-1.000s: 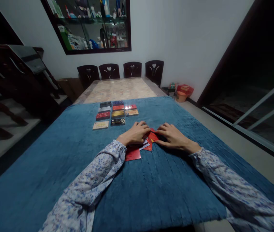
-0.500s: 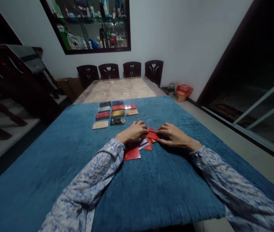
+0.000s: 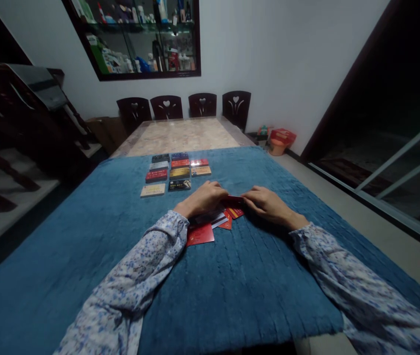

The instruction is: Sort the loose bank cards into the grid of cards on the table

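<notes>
Between my hands a red card (image 3: 234,199) is held tilted up, seen nearly edge-on; whether it is one card or several I cannot tell. My left hand (image 3: 207,198) grips its left end with curled fingers. At its right end my right hand (image 3: 266,203) pinches it between thumb and fingers. Beneath them on the blue cloth lie loose cards: a red card (image 3: 201,234) by my left wrist, a white card with a dark stripe (image 3: 219,219), and red-and-yellow cards (image 3: 235,212). My left hand hides part of this pile.
Several neat card stacks stand in rows beyond my left hand, among them a black stack (image 3: 179,185) and a cream stack (image 3: 152,190). The blue cloth (image 3: 261,276) covers the near table; bare marble tabletop (image 3: 183,133) and dark chairs (image 3: 166,107) lie beyond.
The red card between my hands has been lifted off the pile and turned from lying nearly flat to edge-on. My right thumb has closed in on its end.
</notes>
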The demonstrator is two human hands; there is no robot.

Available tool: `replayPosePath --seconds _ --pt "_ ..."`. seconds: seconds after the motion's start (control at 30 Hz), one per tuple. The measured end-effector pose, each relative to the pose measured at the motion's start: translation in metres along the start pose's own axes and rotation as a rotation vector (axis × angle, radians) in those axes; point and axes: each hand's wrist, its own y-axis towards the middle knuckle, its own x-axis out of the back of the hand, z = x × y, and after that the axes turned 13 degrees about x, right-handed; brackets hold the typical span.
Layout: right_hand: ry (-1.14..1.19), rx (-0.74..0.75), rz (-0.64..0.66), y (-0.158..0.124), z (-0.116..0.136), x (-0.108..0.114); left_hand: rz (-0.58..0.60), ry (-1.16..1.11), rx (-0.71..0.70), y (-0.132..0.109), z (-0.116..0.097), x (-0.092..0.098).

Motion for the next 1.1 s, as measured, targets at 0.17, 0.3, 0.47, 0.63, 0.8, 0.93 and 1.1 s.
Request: replayPosePath --seconds 0.17,0.3,0.47,0.63,0.8,0.93,1.1 --pt "-0.053 -0.054 -0.037 0.0 -0.004 -0.008 -0.062 -0.016 0.019 0.002 0.007 -0.008" --pt "-0.055 -0.086 -0.051 0.0 -0.008 -0.014 -0.077 -0.012 0.028 0.003 0.009 -0.012" --pt "-0.019 -0.117 -0.067 -0.001 -0.01 -0.017 -0.099 -0.005 0.038 0.002 0.009 -0.015" --pt "-0.008 -0.127 -0.073 -0.001 -0.009 -0.019 -0.092 -0.003 0.055 0.002 0.01 -0.018" --pt "-0.011 -0.126 -0.049 -0.001 -0.014 -0.023 -0.103 -0.042 0.07 0.002 0.012 -0.02" --pt "0.035 -0.11 -0.078 0.001 -0.016 -0.024 -0.099 -0.077 0.105 0.002 0.015 -0.02" --pt "0.092 -0.123 -0.199 0.006 -0.012 -0.024 -0.081 -0.122 0.163 0.001 0.02 -0.02"
